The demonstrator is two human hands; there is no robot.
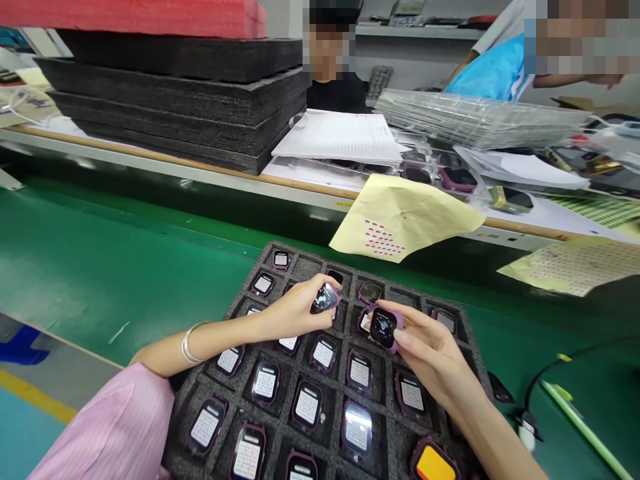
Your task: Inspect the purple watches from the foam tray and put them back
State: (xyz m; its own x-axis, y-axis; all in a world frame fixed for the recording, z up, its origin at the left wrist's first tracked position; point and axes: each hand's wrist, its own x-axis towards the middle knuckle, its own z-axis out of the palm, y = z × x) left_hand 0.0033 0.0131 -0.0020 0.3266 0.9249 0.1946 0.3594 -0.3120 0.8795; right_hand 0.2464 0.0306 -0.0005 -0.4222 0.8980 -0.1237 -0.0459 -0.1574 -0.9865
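A black foam tray (200,383) with square compartments lies below my hands, holding several purple-framed watch bodies, many with lit white screens. Above its middle, my left hand (295,308) pinches a watch body (325,298) with a lit dial between thumb and fingers. My right hand (433,343) grips another purple watch body (384,327), its dark face lit with a dial and turned toward me. Near the tray's lower right corner, one watch (435,463) shows an orange and yellow screen.
Black foam trays (175,100) are stacked on the raised shelf, under red foam (135,19). Papers (340,135) and clear plastic trays (475,117) lie there too. Yellow sheets (400,213) hang over its edge. A cable and green pen (587,427) are at right. Two people are beyond.
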